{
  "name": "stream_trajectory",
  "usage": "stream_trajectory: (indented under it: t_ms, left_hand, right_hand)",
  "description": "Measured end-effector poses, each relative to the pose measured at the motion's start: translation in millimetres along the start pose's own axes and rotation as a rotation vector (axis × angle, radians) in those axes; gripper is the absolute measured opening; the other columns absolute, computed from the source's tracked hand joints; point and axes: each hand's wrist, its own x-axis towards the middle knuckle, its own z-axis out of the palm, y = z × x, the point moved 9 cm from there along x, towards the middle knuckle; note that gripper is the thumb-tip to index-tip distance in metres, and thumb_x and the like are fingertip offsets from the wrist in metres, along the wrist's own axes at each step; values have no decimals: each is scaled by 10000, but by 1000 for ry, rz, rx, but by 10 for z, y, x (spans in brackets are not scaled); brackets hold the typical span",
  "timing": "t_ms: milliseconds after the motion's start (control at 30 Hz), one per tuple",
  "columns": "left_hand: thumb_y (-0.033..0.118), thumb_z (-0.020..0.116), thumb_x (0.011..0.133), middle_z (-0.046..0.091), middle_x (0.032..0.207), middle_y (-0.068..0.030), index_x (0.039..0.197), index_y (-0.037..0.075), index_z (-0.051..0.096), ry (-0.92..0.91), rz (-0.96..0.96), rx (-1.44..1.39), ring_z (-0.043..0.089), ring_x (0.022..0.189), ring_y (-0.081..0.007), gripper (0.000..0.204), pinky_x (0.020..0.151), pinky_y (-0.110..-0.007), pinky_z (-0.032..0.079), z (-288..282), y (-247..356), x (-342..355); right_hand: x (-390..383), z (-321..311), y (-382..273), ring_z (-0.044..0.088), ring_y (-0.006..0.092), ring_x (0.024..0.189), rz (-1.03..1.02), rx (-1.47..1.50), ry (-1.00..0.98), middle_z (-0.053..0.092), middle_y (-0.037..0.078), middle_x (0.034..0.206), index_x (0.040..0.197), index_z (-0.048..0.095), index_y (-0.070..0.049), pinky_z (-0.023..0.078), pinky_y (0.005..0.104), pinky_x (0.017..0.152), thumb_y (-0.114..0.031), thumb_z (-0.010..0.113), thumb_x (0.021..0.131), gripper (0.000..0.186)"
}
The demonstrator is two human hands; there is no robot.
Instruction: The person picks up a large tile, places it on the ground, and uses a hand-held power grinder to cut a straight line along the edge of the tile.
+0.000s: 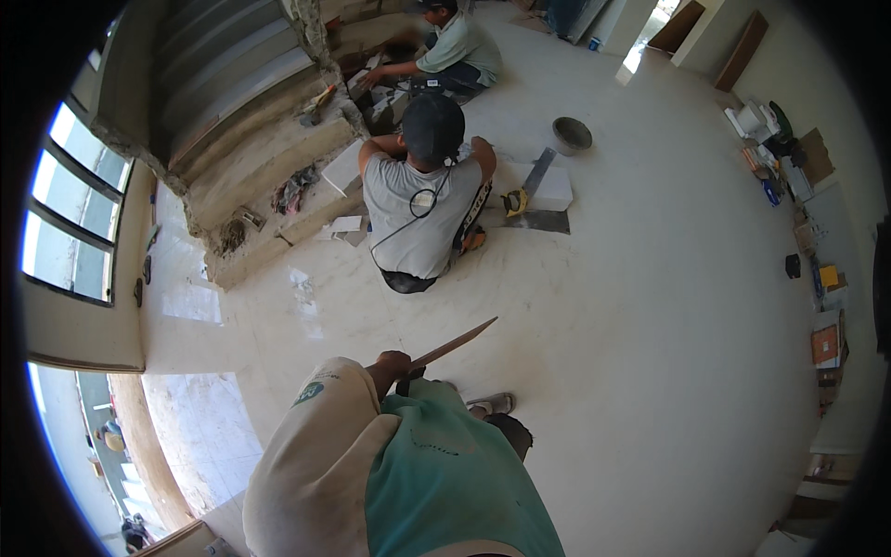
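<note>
1. Staircase (243, 111), upper left: raw concrete treads are seen, rough edges, no cladding fitted on any visible step. Judged: tiling there is barely begun, most of it is left.
2. Floor (650, 353): pale polished tiles are laid across the whole visible room, so this part is judged done.
3. Co-worker in grey shirt (419, 209) is seated on the floor at the stair foot, back to the camera; a second person in a pale green shirt (459, 51) is crouched further up by the stair. Both are occupied at the lowest steps.
4. White slabs (549, 186) and a long grey strip (538, 173) lie beside the seated co-worker, uninstalled. A dark round bowl (572, 135) sits apart from them.
5. Thin wooden strip (453, 345): held at its lower end, it angles up and right over the floor, well apart from the stair. Judged: not yet brought to the work area.
6. Left hand (393, 366): fingers are closed in a fist around the strip's end.
7. Right hand: not in view, so its finger state cannot be told.
</note>
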Motion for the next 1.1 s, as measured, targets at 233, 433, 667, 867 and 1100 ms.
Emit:
stream_trajectory:
  t_ms: [233, 433, 667, 867, 1100]
  left_hand:
    - [363, 545, 807, 696, 951, -109, 976, 97, 702, -4, -80, -96, 669, 915, -257, 353, 798, -393, 520, -598, 1544, 742]
    - [401, 481, 850, 636, 1153, -144, 1153, 104, 642, -8, -167, -325, 602, 1086, -302, 454, 919, -443, 466, -1125, 2959, 1402]
    - [365, 503, 853, 642, 1137, -130, 1105, 87, 647, 18, -202, -533, 618, 1057, -288, 402, 877, -412, 496, -2016, 4092, 2130]
    - [297, 514, 852, 646, 1123, -137, 1077, 78, 662, 37, -203, -387, 621, 1055, -285, 347, 866, -397, 506, -3016, 4991, 3146]
    - [277, 519, 847, 643, 1136, -129, 1099, 102, 659, 82, -263, -517, 617, 1064, -276, 338, 896, -403, 488, -4395, 5663, 3979]
  right_hand:
    - [1138, -540, -2051, 513, 195, 517, -29, 3, 9, 536, 79, 684, 901, 519, -13, 446, 315, 463, -273, 583, 922, 268]
    - [1855, -768, -5319, 502, 192, 485, -265, 102, -54, 529, 80, 668, 913, 522, -5, 432, 307, 432, -264, 585, 920, 266]
    - [981, 64, -9521, 530, 137, 585, -855, 70, -24, 537, 41, 736, 856, 524, -63, 442, 248, 484, -320, 598, 901, 272]
    - [1966, 592, -9876, 531, 169, 557, -416, -260, -86, 525, 43, 646, 952, 546, -64, 440, 277, 453, -264, 589, 910, 209]
    - [2566, 1003, -10745, 540, 188, 578, -209, -502, -105, 530, 62, 661, 963, 529, -33, 447, 301, 462, -262, 583, 913, 240]
